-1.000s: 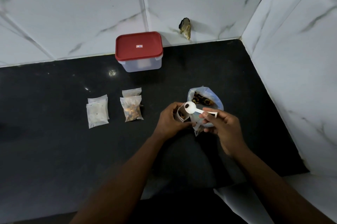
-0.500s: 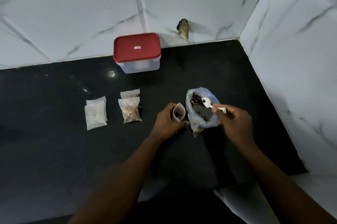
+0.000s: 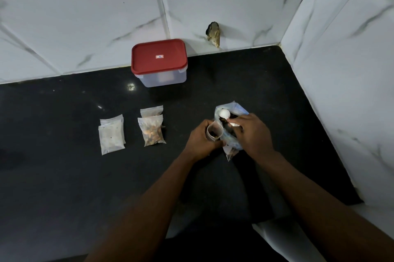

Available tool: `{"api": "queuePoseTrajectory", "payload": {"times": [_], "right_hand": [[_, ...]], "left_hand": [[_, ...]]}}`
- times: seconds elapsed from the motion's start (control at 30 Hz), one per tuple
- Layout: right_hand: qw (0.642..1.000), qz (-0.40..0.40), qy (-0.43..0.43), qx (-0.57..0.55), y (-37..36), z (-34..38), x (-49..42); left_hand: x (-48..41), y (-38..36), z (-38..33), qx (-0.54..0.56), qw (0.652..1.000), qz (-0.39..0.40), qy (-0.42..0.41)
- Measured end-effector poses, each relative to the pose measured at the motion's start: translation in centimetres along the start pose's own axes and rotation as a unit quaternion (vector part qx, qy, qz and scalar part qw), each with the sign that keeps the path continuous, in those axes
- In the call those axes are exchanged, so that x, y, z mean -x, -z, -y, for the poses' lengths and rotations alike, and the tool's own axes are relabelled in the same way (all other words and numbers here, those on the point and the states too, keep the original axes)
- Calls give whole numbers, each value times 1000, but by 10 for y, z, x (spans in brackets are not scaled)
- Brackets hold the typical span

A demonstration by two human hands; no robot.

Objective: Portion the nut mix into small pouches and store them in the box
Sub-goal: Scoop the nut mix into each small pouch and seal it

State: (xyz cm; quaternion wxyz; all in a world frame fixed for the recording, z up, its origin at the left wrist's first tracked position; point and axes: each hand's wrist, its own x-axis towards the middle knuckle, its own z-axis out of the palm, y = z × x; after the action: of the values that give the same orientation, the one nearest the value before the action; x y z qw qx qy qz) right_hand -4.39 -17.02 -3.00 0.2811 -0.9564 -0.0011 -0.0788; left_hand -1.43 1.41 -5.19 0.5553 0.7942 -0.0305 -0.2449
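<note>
Now we see the left hand (image 3: 202, 140) curled round a small open pouch (image 3: 214, 132) with some nuts inside, touching the big nut mix bag (image 3: 234, 146). The right hand (image 3: 252, 133) pinches a white spoon (image 3: 225, 114) at that bag's mouth. The box (image 3: 162, 78) stands closed near the wall.

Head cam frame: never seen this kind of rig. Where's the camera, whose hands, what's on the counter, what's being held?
No robot here: a person works with bare hands, and the single camera sits on their head, looking forward and down. The left hand holds a small pouch open, some mix already inside. The right hand grips a white spoon, its bowl at the mouth of the big bag of nut mix. On the black counter lie two filled pouches, a stack of pale pouches further left, and by the wall the box, red lid on.
</note>
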Motion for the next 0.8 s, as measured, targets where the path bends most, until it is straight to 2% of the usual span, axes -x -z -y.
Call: {"api": "queuePoseTrajectory", "payload": {"times": [0.27, 0.6, 0.7, 0.8], "right_hand": [[990, 134, 32, 20, 19, -13, 0], [998, 59, 12, 7, 7, -19, -6], [998, 64, 0, -8, 4, -11, -6], [994, 106, 15, 1, 12, -9, -3]], "left_hand": [[-3, 2, -2, 30, 999, 14, 31], [-2, 3, -2, 3, 999, 24, 30], [-1, 4, -3, -2, 999, 24, 33], [-1, 4, -4, 0, 999, 27, 33]]}}
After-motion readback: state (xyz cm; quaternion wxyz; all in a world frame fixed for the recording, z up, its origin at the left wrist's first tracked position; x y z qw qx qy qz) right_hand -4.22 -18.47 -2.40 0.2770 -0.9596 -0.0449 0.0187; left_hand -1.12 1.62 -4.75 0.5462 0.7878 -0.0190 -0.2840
